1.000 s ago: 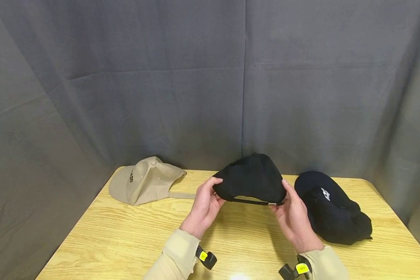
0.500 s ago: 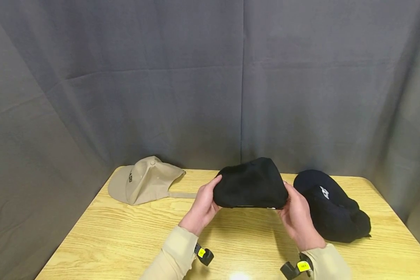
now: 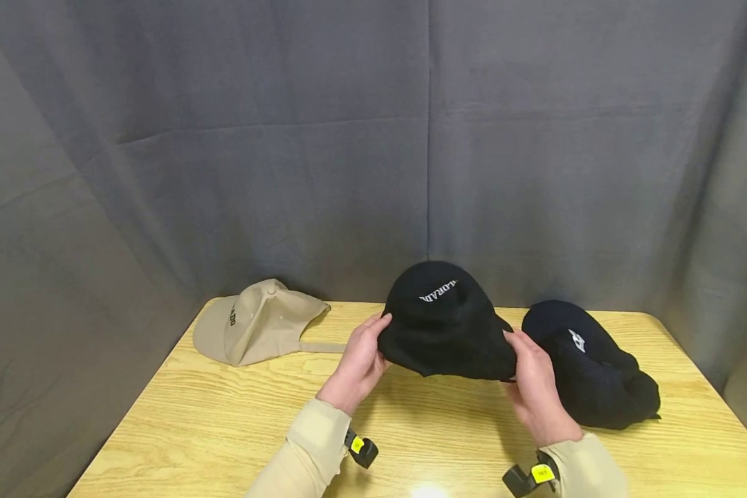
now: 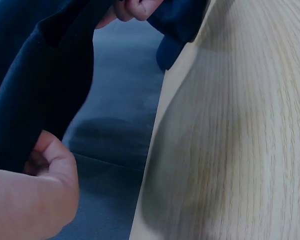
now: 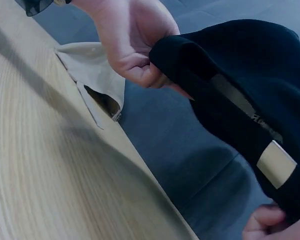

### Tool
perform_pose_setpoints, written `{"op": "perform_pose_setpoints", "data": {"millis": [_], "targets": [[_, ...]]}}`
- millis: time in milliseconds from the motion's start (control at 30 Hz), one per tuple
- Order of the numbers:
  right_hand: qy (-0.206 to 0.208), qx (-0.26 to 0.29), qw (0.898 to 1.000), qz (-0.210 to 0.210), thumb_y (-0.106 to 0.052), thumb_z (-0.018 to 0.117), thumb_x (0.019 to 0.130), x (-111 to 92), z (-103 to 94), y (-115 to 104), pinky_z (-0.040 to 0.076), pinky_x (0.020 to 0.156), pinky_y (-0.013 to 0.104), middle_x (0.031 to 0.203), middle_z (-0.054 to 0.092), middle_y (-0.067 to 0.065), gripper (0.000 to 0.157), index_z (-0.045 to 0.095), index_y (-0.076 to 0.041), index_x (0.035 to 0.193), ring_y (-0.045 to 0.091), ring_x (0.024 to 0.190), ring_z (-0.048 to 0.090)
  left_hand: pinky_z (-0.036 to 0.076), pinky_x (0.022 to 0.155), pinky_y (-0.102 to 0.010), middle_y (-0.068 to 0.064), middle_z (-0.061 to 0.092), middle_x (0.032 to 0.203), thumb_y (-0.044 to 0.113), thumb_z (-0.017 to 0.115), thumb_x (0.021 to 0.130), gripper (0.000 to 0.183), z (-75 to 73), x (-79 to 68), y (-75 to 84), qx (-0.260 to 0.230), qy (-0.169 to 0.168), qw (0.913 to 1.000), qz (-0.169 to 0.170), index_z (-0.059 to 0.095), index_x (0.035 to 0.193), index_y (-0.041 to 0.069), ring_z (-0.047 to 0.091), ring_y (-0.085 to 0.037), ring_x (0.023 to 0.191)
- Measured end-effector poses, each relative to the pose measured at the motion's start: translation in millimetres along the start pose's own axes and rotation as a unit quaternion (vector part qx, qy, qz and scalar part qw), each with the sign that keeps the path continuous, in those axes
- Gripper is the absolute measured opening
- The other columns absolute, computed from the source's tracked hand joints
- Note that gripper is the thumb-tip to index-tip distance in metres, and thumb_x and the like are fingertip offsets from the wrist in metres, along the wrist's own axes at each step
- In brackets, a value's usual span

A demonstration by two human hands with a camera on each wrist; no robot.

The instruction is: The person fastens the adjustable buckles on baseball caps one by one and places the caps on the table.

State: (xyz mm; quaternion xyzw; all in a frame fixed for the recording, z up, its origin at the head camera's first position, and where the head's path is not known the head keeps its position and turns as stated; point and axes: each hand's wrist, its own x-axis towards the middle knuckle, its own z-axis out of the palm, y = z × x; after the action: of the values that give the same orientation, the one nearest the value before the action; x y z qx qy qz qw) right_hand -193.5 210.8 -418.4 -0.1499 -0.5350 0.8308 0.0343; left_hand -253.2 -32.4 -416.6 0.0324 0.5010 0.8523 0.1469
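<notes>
A black baseball cap [image 3: 445, 339] is held above the table between both hands, white lettering showing on its far side in the head view. My left hand [image 3: 360, 361] grips its left edge, thumb on top and fingers underneath. On the opposite edge my right hand [image 3: 532, 382] pinches the cap the same way. The right wrist view shows the cap's back strap with a metal buckle [image 5: 277, 164]. Beside my right hand lies a navy cap [image 3: 591, 370] with a white emblem. A beige cap [image 3: 270, 321] with dark lettering lies at the left.
The wooden table [image 3: 224, 429] carries the beige and navy caps near its back corners. A grey curtain [image 3: 324, 173] hangs right behind the back edge and along both sides. A black camera [image 3: 364, 451] is strapped to the left wrist.
The black cap has tipped in my hands: its back opening and strap faced the head camera before, and now the lettered front shows above. Both hands keep their hold and have barely moved.
</notes>
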Motion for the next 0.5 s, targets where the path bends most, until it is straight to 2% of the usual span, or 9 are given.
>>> {"op": "perform_pose_setpoints", "data": {"millis": [67, 100, 167, 200, 267, 300, 400, 500], "targets": [[0.015, -0.005, 1.0, -0.006, -0.023, 0.047, 0.107, 0.5, 0.4, 2.1, 0.047, 0.086, 0.017, 0.127, 0.055, -0.001, 0.03, 0.062, -0.012, 0.131, 0.008, 0.105, 0.054, 0.054, 0.08, -0.028, -0.01, 0.061, 0.127, 0.025, 0.046, 0.109, 0.046, 0.2, 1.2, -1.8, 0.023, 0.007, 0.9997, -0.005, 0.044, 0.148, -0.001, 0.065, -0.014, 0.099], [0.021, -0.002, 1.0, -0.008, -0.022, 0.049, 0.106, 0.8, 0.5, 3.1, 0.047, 0.079, 0.017, 0.111, 0.059, -0.003, 0.023, 0.068, -0.013, 0.115, 0.008, 0.095, 0.055, 0.054, 0.08, -0.028, -0.01, 0.061, 0.128, 0.026, 0.046, 0.11, 0.047, 0.3, 2.0, -3.1, 0.035, 0.008, 0.9993, -0.008, 0.044, 0.149, 0.001, 0.065, -0.014, 0.099], [0.027, 0.013, 0.999, -0.011, -0.019, 0.05, 0.105, 1.9, 0.5, 4.5, 0.047, 0.072, 0.019, 0.085, 0.057, -0.006, 0.026, 0.068, -0.015, 0.087, 0.008, 0.08, 0.054, 0.055, 0.079, -0.029, -0.011, 0.061, 0.129, 0.028, 0.046, 0.11, 0.048, 1.3, 3.2, -5.6, 0.059, 0.008, 0.9981, -0.018, 0.044, 0.151, 0.004, 0.065, -0.015, 0.099], [0.024, 0.017, 1.0, -0.008, -0.02, 0.05, 0.105, 2.0, -0.4, 4.7, 0.047, 0.072, 0.019, 0.083, 0.058, -0.008, 0.029, 0.068, -0.018, 0.083, 0.007, 0.079, 0.055, 0.055, 0.078, -0.029, -0.012, 0.061, 0.13, 0.029, 0.046, 0.109, 0.048, 1.9, 3.7, -7.0, 0.07, 0.008, 0.9973, -0.022, 0.044, 0.151, 0.005, 0.065, -0.016, 0.099], [0.016, 0.025, 1.0, 0.002, -0.023, 0.051, 0.106, 2.2, -2.5, 4.6, 0.048, 0.079, 0.019, 0.088, 0.062, -0.01, 0.029, 0.069, -0.021, 0.085, 0.007, 0.085, 0.058, 0.054, 0.08, -0.031, -0.013, 0.06, 0.133, 0.029, 0.046, 0.109, 0.048, 3.6, 4.4, -9.6, 0.087, 0.004, 0.9958, -0.03, 0.043, 0.152, 0.007, 0.064, -0.018, 0.102], [0.008, 0.036, 0.999, 0.007, -0.025, 0.052, 0.107, 2.4, -3.5, 4.3, 0.047, 0.086, 0.019, 0.097, 0.064, -0.01, 0.025, 0.07, -0.021, 0.09, 0.007, 0.094, 0.059, 0.054, 0.082, -0.033, -0.014, 0.059, 0.135, 0.029, 0.046, 0.109, 0.048, 4.4, 4.9, -10.8, 0.092, 0.0, 0.9952, -0.033, 0.043, 0.152, 0.007, 0.064, -0.02, 0.104], [0.0, 0.044, 0.999, 0.017, -0.032, 0.054, 0.107, 3.1, -5.5, 3.1, 0.045, 0.098, 0.02, 0.119, 0.063, -0.01, 0.018, 0.069, -0.022, 0.11, 0.006, 0.112, 0.057, 0.053, 0.085, -0.036, -0.017, 0.056, 0.138, 0.03, 0.046, 0.109, 0.049, 6.6, 5.7, -14.1, 0.11, -0.002, 0.9931, -0.042, 0.043, 0.152, 0.008, 0.062, -0.024, 0.11], [0.008, 0.039, 0.999, 0.015, -0.033, 0.055, 0.107, 4.6, -5.9, 2.2, 0.045, 0.1, 0.021, 0.129, 0.058, -0.007, 0.026, 0.06, -0.018, 0.127, 0.006, 0.116, 0.057, 0.053, 0.087, -0.038, -0.018, 0.055, 0.141, 0.03, 0.047, 0.108, 0.049, 7.8, 6.5, -17.0, 0.127, 0.001, 0.9905, -0.052, 0.044, 0.153, 0.009, 0.061, -0.026, 0.113]]}}
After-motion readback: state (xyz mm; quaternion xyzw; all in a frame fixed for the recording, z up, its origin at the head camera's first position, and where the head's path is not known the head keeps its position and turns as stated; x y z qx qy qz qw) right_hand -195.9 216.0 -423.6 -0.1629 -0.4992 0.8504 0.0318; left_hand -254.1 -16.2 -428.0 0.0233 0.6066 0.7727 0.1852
